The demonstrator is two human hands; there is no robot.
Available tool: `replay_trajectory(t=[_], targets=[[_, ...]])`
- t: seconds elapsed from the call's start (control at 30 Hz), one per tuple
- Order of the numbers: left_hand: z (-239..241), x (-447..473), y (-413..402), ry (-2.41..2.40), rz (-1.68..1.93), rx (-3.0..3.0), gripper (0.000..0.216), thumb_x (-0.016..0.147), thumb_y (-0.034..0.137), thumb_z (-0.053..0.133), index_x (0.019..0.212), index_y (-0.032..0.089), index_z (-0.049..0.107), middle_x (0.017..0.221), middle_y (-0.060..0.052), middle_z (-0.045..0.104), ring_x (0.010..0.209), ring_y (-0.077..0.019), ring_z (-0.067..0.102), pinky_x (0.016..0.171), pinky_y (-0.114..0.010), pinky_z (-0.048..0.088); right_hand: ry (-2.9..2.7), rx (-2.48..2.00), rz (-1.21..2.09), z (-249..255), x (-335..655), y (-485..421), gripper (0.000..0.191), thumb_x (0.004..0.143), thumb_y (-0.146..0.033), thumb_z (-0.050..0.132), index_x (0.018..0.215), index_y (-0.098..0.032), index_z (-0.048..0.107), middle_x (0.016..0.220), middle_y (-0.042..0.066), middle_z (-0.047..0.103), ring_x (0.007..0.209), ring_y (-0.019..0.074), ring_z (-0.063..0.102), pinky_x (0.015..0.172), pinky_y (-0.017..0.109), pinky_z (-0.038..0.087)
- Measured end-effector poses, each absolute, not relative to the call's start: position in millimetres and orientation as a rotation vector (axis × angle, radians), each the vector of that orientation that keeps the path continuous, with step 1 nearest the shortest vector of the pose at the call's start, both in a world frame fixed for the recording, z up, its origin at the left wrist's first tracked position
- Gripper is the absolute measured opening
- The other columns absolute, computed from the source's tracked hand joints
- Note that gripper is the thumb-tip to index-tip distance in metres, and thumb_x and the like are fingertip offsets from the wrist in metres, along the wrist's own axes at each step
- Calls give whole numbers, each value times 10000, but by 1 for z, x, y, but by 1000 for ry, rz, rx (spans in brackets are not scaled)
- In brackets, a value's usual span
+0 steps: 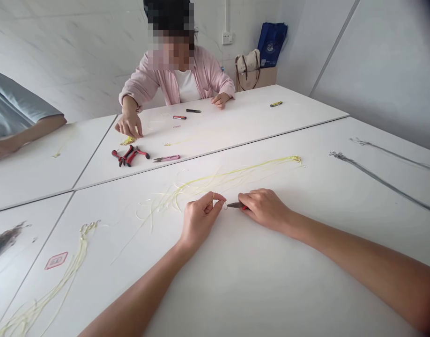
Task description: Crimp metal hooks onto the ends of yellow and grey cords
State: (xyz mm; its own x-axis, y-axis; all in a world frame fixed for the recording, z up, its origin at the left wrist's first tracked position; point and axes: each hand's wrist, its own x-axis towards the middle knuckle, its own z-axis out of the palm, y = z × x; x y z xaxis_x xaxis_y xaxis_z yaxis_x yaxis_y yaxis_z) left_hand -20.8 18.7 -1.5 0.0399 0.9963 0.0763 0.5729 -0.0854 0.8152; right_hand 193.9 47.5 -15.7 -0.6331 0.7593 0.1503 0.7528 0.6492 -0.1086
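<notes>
My left hand (200, 217) is closed, thumb and forefinger pinching a tiny, pale, curved piece that looks like a fish hook (226, 206). In my right hand (266, 207) is a pair of red-handled pliers (235, 205), its dark tapered jaws pointing left at the hook. Whether the jaws touch the hook is too small to tell. Just beyond my hands lies a bundle of yellow fishing lines (232, 174), with gold hooks (297, 159) gathered at its right end. Loose pale line ends fan out to the left.
Dark hook-and-line bundles (373, 176) lie at right; a pale bundle (74, 262) and a red-bordered label (56, 260) lie at left. Across the table, a person in pink (208, 70) reaches near red-black pliers (129, 155) and pink thread snips (166, 158). Another person's arm (25, 135) rests at far left.
</notes>
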Motion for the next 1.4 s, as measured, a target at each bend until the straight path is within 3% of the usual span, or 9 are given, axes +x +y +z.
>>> replay_trajectory(t=[0.6,0.77,0.97,1.1,1.2,1.3,1.4], targets=[[-1,-23,20,1535,920,1718,198,889,338,568,840,208,709,573,82,184,531,-99,218,539,-239,232,-2660,-1179,127,-21,194,49,133,896,-114,571,807,-202,526,681,2,600,590,148,458,607,283,272],[-1,-26,22,1518,925,1649,220,891,380,592,829,199,701,583,84,167,538,-96,187,533,-244,206,-2524,-1158,281,-17,193,50,159,904,-146,574,787,-213,489,683,-13,578,621,149,466,669,290,322],[-1,-26,24,1496,953,1546,212,882,368,583,828,188,682,597,82,174,543,-94,197,533,-239,215,-2263,-1074,473,-17,196,51,137,862,-129,575,917,-222,490,795,-2,601,727,177,523,795,322,409],[1,-25,25,1487,972,1487,205,879,371,581,836,189,667,595,81,195,542,-95,208,531,-241,213,-2346,-967,403,-17,197,51,48,938,-160,564,947,-205,576,928,62,651,886,222,554,847,357,427],[0,-26,26,1482,974,1476,212,890,381,576,848,192,663,594,79,205,542,-97,219,532,-243,221,-2391,-955,311,-18,197,50,148,994,-203,554,1118,-190,634,1014,87,692,958,240,569,885,380,433],[-2,-27,27,1477,974,1483,218,896,389,576,855,194,662,591,78,206,542,-98,219,533,-245,217,-2401,-951,234,-22,197,51,200,995,-202,558,1178,-183,637,1008,90,710,948,240,585,862,374,441],[-2,-27,27,1465,968,1498,224,896,396,579,847,194,662,594,76,201,543,-99,214,532,-245,206,-2400,-954,175,-25,196,51,138,973,-200,577,1093,-182,642,935,72,693,875,226,577,806,351,434]])
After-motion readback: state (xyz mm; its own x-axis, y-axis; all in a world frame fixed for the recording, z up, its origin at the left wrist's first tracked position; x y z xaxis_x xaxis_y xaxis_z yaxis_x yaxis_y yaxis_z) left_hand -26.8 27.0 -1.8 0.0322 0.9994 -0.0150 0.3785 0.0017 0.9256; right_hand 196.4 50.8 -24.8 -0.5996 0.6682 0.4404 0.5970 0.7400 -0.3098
